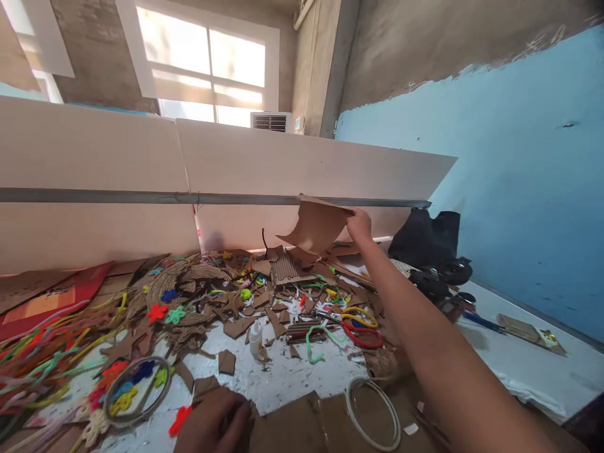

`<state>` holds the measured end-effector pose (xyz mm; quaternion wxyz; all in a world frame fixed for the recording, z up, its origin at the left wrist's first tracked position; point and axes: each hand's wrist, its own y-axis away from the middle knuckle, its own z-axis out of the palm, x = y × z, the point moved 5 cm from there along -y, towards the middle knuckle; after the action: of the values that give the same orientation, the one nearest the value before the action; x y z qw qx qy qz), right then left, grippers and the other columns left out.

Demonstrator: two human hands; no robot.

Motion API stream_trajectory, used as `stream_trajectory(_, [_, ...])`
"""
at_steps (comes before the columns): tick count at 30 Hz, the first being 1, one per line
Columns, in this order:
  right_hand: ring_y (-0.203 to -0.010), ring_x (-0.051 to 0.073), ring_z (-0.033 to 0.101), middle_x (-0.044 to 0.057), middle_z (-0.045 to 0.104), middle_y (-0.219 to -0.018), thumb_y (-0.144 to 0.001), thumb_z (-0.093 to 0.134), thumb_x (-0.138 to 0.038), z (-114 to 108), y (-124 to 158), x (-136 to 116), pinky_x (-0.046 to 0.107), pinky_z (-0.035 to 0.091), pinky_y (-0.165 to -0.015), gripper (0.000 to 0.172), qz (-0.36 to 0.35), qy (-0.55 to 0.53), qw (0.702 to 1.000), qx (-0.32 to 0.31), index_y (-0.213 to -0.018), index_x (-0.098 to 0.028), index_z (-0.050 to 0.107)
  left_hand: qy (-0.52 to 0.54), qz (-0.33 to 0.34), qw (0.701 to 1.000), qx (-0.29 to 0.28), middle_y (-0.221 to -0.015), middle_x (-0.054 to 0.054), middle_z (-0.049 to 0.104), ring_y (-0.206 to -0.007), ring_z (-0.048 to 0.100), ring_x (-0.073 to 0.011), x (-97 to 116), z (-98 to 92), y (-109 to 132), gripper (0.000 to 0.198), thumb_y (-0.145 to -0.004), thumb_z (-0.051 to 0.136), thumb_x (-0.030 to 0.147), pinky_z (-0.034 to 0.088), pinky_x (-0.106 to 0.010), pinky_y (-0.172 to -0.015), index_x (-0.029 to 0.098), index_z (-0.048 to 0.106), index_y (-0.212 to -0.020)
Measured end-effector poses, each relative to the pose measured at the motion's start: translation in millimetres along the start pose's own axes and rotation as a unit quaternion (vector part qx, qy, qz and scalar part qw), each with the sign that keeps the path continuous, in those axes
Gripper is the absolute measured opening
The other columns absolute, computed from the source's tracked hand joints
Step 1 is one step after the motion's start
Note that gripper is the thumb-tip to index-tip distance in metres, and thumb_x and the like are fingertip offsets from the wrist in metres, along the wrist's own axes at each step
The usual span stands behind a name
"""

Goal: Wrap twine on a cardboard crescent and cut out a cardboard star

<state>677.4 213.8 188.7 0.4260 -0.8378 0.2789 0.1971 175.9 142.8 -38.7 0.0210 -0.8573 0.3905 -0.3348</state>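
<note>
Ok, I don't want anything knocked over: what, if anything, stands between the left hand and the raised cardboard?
On the table, a small bottle stands beyond the left hand; farther back, a corrugated piece shows below the raised cardboard.

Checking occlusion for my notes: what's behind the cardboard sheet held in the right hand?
Around the cardboard sheet in the right hand, the pale partition and its grey rail show behind. Whatever is directly behind the sheet is covered.

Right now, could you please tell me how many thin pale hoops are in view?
2: a left hoop among colourful flowers; a right hoop over brown cardboard. More may be hidden under scraps.
</note>
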Motion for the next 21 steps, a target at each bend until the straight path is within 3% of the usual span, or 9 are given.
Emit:
stream_trajectory(6, [-0.104, 0.032, 0.071, 0.013, 0.08, -0.108, -0.097, 0.058, -0.037, -33.3, 9.3, 19.9, 0.038, 0.052, -0.083, 0.032, 0.066, 0.042, 0.997, 0.01, -0.112, -0.02, 0.081, 0.012, -0.048, 0.999, 0.011, -0.075, -0.003, 0.072, -0.072, 0.068, -0.0204, 8.4, -0.9, 3.5, 0.036, -0.099, 0.05, 0.042, 0.047, -0.028, -0.066, 0.024, 0.071, -0.076])
stream_trajectory(13, [-0.109, 0.025, 0.068, 0.009, 0.068, -0.126, -0.101, 0.065, -0.039, -36.8, 28.7, 57.5, 0.048, 0.057, -0.095, 0.032, 0.153, 0.097, 0.983, -0.012, -0.124, -0.018, 0.067, 0.026, -0.063, 0.998, 0.009, -0.078, -0.004, 0.072, -0.077, 0.066, -0.0211, 14.6, -2.2, 4.4, 0.032, -0.098, 0.05, 0.036, 0.043, -0.03, -0.07, 0.022, 0.068, -0.075])
stream_trajectory(17, [-0.122, 0.033, 0.063, 0.019, 0.06, -0.14, -0.097, 0.064, -0.027, -18.9, 41.1, 51.5, 0.052, 0.049, -0.103, 0.048, 0.106, 0.097, 0.989, -0.019, -0.143, -0.017, 0.058, 0.031, -0.073, 0.997, -0.006, -0.08, -0.006, 0.074, -0.08, 0.067, -0.0222, 22.4, -5.9, 4.3, 0.029, -0.095, 0.051, 0.031, 0.042, -0.031, -0.071, 0.021, 0.071, -0.077])
stream_trajectory(19, [-0.123, 0.035, 0.062, 0.022, 0.06, -0.14, -0.09, 0.064, -0.022, 2.7, 48.1, 37.1, 0.051, 0.046, -0.105, 0.056, 0.056, 0.081, 0.994, -0.045, -0.145, -0.017, 0.058, 0.031, -0.085, 0.996, -0.011, -0.081, -0.007, 0.074, -0.08, 0.067, -0.0224, 27.0, -9.1, 4.6, 0.029, -0.094, 0.05, 0.028, 0.042, -0.032, -0.072, 0.021, 0.072, -0.076])
stream_trajectory(21, [-0.118, 0.034, 0.065, 0.017, 0.068, -0.129, -0.085, 0.067, -0.023, 34.3, 60.4, 16.7, 0.046, 0.048, -0.102, 0.054, -0.008, 0.051, 0.994, -0.099, -0.138, -0.018, 0.065, 0.034, -0.094, 0.995, -0.01, -0.081, -0.007, 0.074, -0.081, 0.067, -0.0223, 31.0, -12.4, 4.8, 0.029, -0.093, 0.05, 0.027, 0.042, -0.031, -0.071, 0.02, 0.071, -0.075])
